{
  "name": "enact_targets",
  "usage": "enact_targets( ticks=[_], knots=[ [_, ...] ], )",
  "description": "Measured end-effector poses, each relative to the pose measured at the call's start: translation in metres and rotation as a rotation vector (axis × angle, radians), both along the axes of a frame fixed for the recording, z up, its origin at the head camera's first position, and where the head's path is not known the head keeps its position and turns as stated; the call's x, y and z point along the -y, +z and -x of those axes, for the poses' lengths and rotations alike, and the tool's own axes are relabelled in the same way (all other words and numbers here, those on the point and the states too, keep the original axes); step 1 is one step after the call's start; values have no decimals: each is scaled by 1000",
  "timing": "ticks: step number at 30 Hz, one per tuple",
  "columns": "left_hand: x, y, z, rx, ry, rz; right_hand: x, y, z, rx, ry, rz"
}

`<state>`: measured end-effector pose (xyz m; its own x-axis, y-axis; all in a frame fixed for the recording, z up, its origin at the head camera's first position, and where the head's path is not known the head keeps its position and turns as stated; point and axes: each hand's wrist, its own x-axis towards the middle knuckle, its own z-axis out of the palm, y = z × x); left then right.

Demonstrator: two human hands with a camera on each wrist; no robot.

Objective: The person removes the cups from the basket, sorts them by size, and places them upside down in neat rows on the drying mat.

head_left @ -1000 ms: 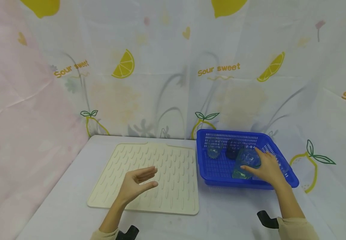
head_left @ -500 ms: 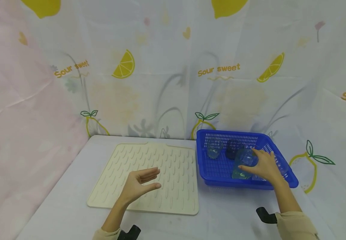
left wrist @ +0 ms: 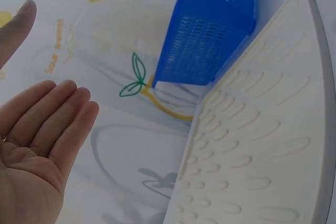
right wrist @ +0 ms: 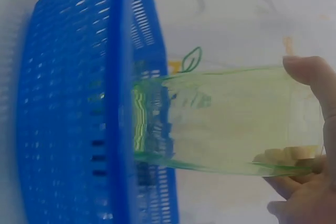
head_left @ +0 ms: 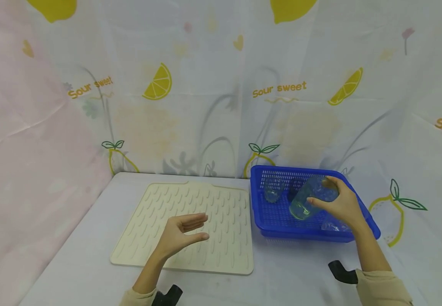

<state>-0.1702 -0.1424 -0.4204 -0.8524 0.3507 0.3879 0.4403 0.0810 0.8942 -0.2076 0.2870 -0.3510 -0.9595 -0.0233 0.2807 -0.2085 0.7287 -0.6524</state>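
In the head view my right hand (head_left: 343, 207) grips a pale green clear drinking glass (head_left: 302, 206) by its upper end. The glass leans, its thick base pointing down and left inside the blue basket (head_left: 301, 233). Thumb and fingers stand on opposite sides of the glass (right wrist: 226, 119) in the right wrist view, and its base is still behind the basket's rim. My left hand (head_left: 180, 236) hovers above the cream ridged mat (head_left: 221, 212), holding nothing. Its fingers (left wrist: 50, 114) are straight and the thumb is spread apart in the left wrist view.
Inside the basket stand a clear glass (head_left: 272, 191) at the back left and a dark glass (head_left: 293, 187) partly hidden by the held one. Another clear glass piece (head_left: 333, 224) lies at the front right. A lemon-print cloth (head_left: 205, 106) hangs close behind the table.
The right hand has closed in on the green glass and lifted it, tilting its base to the left. My left hand has drifted slightly right.
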Motion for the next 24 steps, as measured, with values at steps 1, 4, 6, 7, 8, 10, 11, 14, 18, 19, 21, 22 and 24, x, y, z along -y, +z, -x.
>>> enact_targets(
  ticks=[1, 4, 6, 7, 8, 10, 11, 14, 18, 19, 21, 22, 24],
  knots=[
    [-1, 0, 0, -2, -2, -1, 1, 3, -1, -15, 10, 24],
    [-3, 2, 1, -4, -5, -2, 6, 8, -2, -73, 46, 100],
    [-4, 3, 1, -4, -5, -5, 10, 11, -3, -113, 65, 141],
    [-5, 4, 2, -5, -6, -7, 13, 12, -4, -132, 77, 162],
    [-6, 5, 2, -7, -7, -9, 16, 13, -5, -153, 87, 185],
    [-8, 8, 2, -14, -8, -17, 22, 15, -7, -188, 115, 228],
    [-10, 9, 2, -21, -7, -21, 25, 16, -8, -199, 134, 253],
    [-14, 14, 4, -42, -1, -30, 33, 19, -11, -200, 199, 320],
    [-19, 21, 5, -51, 11, -31, 43, 23, -16, -168, 281, 366],
    [-20, 23, 6, -52, 14, -29, 45, 24, -17, -165, 297, 367],
    [-22, 27, 7, -57, 15, -26, 50, 25, -19, -164, 329, 368],
    [-23, 28, 7, -62, 15, -26, 52, 25, -20, -165, 345, 370],
    [-24, 31, 9, -73, 11, -27, 57, 25, -21, -177, 370, 363]
  ],
)
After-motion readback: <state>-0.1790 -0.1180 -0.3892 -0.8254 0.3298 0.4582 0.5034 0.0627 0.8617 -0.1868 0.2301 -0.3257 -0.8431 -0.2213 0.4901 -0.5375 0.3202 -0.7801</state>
